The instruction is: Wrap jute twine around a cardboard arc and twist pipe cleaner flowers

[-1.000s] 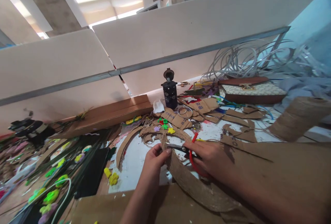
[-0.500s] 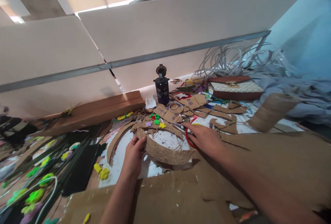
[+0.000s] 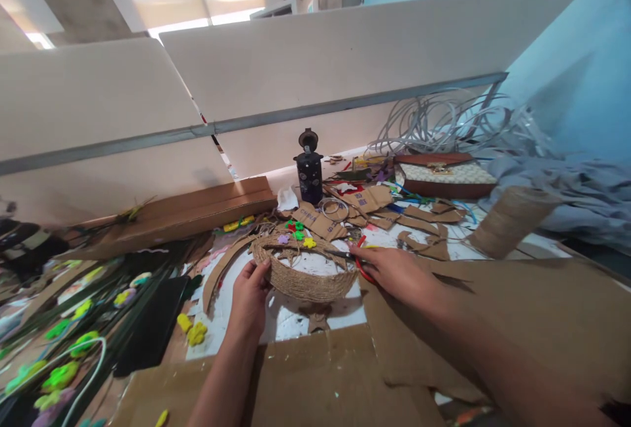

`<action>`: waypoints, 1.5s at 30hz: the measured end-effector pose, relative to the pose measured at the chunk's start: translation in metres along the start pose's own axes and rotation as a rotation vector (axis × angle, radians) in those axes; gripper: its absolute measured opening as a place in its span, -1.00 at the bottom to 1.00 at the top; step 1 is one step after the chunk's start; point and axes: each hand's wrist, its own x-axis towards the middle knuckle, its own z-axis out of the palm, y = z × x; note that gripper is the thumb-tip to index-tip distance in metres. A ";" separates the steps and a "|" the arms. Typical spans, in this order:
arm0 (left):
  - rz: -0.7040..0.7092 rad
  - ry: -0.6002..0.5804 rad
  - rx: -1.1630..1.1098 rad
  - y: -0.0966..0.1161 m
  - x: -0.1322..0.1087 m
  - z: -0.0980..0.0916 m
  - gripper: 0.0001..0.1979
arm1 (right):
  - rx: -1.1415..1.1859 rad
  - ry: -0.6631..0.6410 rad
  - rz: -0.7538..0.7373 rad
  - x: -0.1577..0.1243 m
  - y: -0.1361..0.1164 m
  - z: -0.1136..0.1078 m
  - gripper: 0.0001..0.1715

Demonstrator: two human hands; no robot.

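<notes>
My left hand (image 3: 250,289) pinches the left side of a curved band wrapped in twine (image 3: 310,281), thumb on top. Red-handled scissors (image 3: 362,263) are in my right hand (image 3: 389,272), its fingers wrapped round the handles; the dark blades point left, over the band's right end. Whether the blades touch the band I cannot tell. Small fuzzy flowers, green, purple and a yellow flower (image 3: 309,242), lie at the far side of the band. Left of it rests a curved cardboard strip (image 3: 224,269).
Large cardboard sheets (image 3: 335,374) cover the near and right side. A dark bottle (image 3: 309,177) with its lid up stands behind the band. Farther right are a handbag (image 3: 444,176), a twine spool (image 3: 513,220) and coiled white tubing (image 3: 434,118). Fuzzy flowers (image 3: 64,374) lie left.
The band's right end has lifted and shifted left, and the band is tilted more toward me. The scissors have turned slightly in my right hand. The view has tipped up a little.
</notes>
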 end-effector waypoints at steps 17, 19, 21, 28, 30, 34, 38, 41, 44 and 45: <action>-0.005 -0.124 -0.026 -0.001 -0.009 0.008 -0.58 | 0.743 -0.168 -0.039 0.010 -0.052 0.018 -0.79; -0.010 -0.138 -0.007 -0.003 -0.009 0.007 -0.60 | 0.793 -0.192 -0.010 0.008 -0.052 0.018 -0.79; 0.005 -0.142 -0.004 -0.005 -0.009 0.006 -0.62 | 0.823 -0.198 0.001 0.007 -0.052 0.019 -0.79; 0.012 -0.155 -0.034 -0.007 -0.013 0.011 -0.58 | 0.865 -0.119 0.008 0.005 -0.055 0.026 -0.71; 0.007 -0.192 -0.024 -0.008 -0.015 0.012 -0.59 | 0.883 -0.098 0.014 0.005 -0.057 0.026 -0.68; 0.032 -0.233 0.023 -0.011 -0.017 0.011 -0.60 | 0.905 -0.224 -0.084 0.011 -0.058 0.017 -0.69; 0.047 -0.284 0.063 -0.011 -0.020 0.012 -0.65 | 1.054 -0.238 -0.065 0.028 -0.062 0.009 -0.63; 0.042 -0.314 0.081 -0.012 -0.023 0.014 -0.69 | 1.207 -0.250 -0.036 0.038 -0.070 0.013 -0.61; 0.040 -0.315 0.101 -0.013 -0.026 0.017 -0.70 | 1.355 -0.231 0.000 0.039 -0.080 0.023 -0.63; 0.050 -0.322 0.109 -0.013 -0.027 0.018 -0.70 | 1.395 -0.222 0.007 0.038 -0.082 0.026 -0.63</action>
